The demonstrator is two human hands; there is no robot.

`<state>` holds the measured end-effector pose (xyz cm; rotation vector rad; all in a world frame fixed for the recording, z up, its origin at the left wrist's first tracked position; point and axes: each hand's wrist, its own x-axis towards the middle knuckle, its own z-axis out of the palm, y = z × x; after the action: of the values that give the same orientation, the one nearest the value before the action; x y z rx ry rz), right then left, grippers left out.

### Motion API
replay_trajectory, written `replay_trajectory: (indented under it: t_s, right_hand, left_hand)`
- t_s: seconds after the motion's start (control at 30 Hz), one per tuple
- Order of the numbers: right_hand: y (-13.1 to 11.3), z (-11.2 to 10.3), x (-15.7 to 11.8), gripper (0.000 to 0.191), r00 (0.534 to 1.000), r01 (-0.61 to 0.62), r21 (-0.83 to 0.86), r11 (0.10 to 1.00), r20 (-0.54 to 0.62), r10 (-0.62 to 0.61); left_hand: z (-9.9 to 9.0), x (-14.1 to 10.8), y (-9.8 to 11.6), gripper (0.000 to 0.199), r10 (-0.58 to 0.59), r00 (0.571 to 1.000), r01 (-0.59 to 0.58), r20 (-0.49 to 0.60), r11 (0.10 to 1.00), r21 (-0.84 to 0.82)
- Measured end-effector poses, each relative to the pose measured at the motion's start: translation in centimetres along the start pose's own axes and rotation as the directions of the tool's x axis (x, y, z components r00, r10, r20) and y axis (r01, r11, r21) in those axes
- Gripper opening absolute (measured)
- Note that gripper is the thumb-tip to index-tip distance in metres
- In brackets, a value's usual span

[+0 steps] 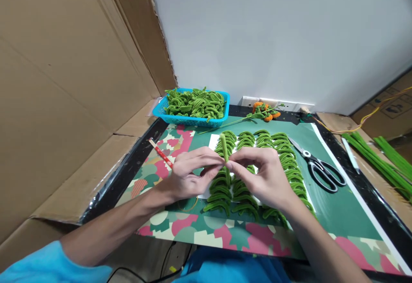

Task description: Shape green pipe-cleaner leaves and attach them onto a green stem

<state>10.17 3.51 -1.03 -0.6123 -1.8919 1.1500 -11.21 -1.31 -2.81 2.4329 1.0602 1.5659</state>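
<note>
My left hand [189,173] and right hand [260,175] pinch one green stem [224,147] mid-bench; bent pieces [283,150] lie beneath. Scissors [318,167] rest near the right edge.

A green fuzzy pipe cleaner [225,154] stands nearly upright, pinched at its middle between the left hand [189,173] and the right hand [264,175], whose fingers [214,160] meet on either side of it. Its rounded upper end rises just above the fingertips (the lower end runs down behind them). Beneath the hands, rows of bent green pieces [283,154] lie side by side in curved arches on the surface, several columns deep, partly hidden by both hands.
</note>
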Motion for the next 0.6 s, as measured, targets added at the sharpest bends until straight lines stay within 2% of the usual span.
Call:
replay_trajectory:
  t_s: [0.07,0.13,0.23,0.3,0.33,0.4,0.43,0.47,0.5,0.53,0.6]
  right_hand:
    - [0.0,0.0,0.2,0.026,0.98,-0.196,0.213,0.957,0.074,0.184]
    - [0.1,0.1,0.3,0.034,0.948,-0.317,0.346,0.883,0.134,0.288]
    - [0.3,0.3,0.4,0.036,0.939,-0.343,0.371,0.863,0.114,0.324]
    - [0.5,0.6,0.3,0.03,0.958,-0.284,0.308,0.908,0.052,0.282]
    - [0.6,0.7,0.2,0.026,0.972,-0.23,0.243,0.942,0.007,0.235]
    - [0.9,0.7,0.0,0.017,0.994,-0.065,0.031,0.997,-0.087,0.067]
    - [1.1,0.7,-0.1,0.014,0.991,0.044,-0.117,0.992,-0.122,-0.059]
    - [1.4,0.5,-0.2,0.013,0.972,0.157,-0.277,0.948,-0.125,-0.198]
    - [1.7,0.2,-0.4,0.014,0.938,0.266,-0.427,0.864,-0.091,-0.334]
    - [2.0,-0.1,-0.4,0.017,0.893,0.361,-0.547,0.755,-0.031,-0.449]
    - [2.3,-0.8,-0.5,0.021,0.8,0.494,-0.676,0.547,0.108,-0.59]
  left_hand:
    - [-0.1,-0.1,0.1,0.027,0.033,0.999,-0.033,0.017,0.999,0.02]
    - [-0.1,-0.1,0.2,0.03,0.033,0.999,-0.034,0.036,0.999,0.024]
    - [0.0,0.0,0.1,0.021,-0.054,0.998,0.055,0.029,0.998,-0.02]
    - [0.2,0.3,0.0,0.007,-0.218,0.975,0.22,0.032,0.972,-0.084]
    - [0.4,0.4,0.0,0.001,-0.331,0.942,0.335,0.05,0.933,-0.132]
    - [0.6,0.7,-0.1,0.014,-0.54,0.832,0.554,0.131,0.793,-0.253]
    - [0.6,0.8,-0.2,0.02,-0.61,0.77,0.635,0.185,0.706,-0.314]
    - [0.7,0.8,-0.2,0.024,-0.655,0.719,0.688,0.233,0.624,-0.369]
    - [0.7,0.9,-0.3,0.028,-0.677,0.682,0.721,0.277,0.556,-0.414]
    - [0.7,0.9,-0.4,0.03,-0.686,0.657,0.738,0.312,0.504,-0.449]
    - [0.6,0.8,-0.6,0.031,-0.687,0.628,0.756,0.365,0.426,-0.497]
